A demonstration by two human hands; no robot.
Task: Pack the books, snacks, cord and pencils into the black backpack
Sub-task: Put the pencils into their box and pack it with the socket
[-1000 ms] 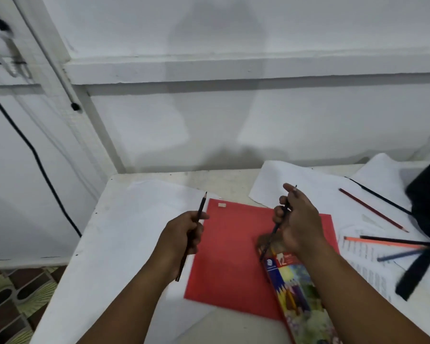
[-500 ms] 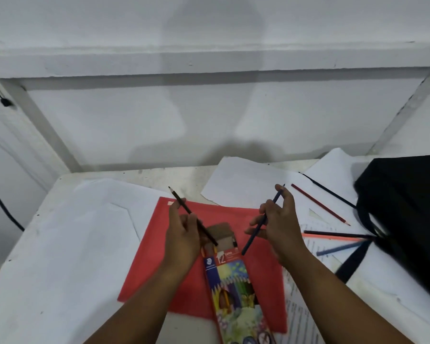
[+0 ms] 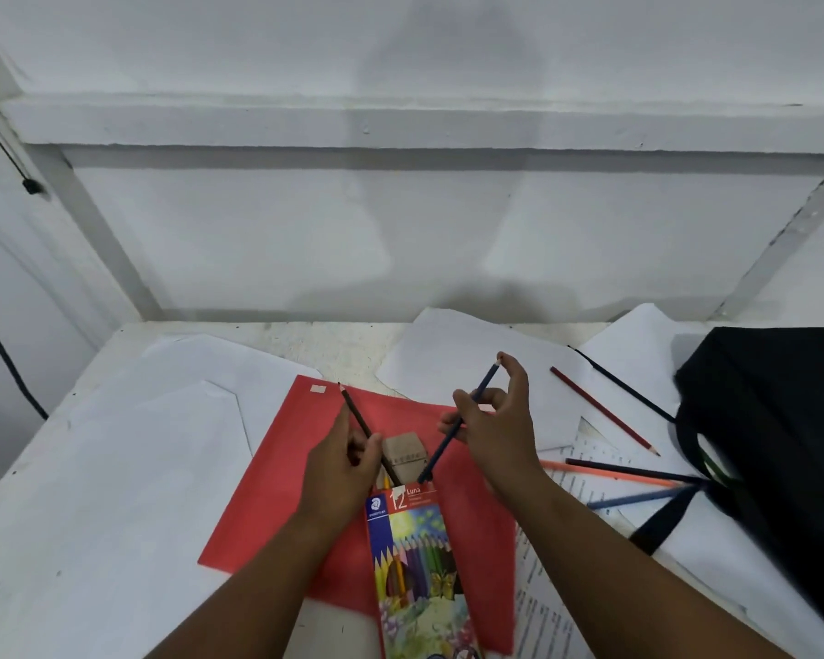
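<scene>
Counter (image 3: 91,468) of white, strewn with paper sheets (image 3: 457,354), sits in a white-walled corner; a black cable (image 3: 1,354) hangs at 9 o'clock. Left hand (image 3: 341,468) has its grip clamped on a dark pencil (image 3: 355,413), right hand (image 3: 495,428) on a blue pencil (image 3: 457,423), both over the open pencil box (image 3: 415,563) on a red folder (image 3: 277,492). Backpack (image 3: 781,420) lies at 3 o'clock, loose pencils (image 3: 605,409) beside it.

Your pencil box (image 3: 419,563) shows rainbow pencils on a red folder (image 3: 277,492); right of it, a black backpack (image 3: 781,444) and white papers (image 3: 115,444).
</scene>
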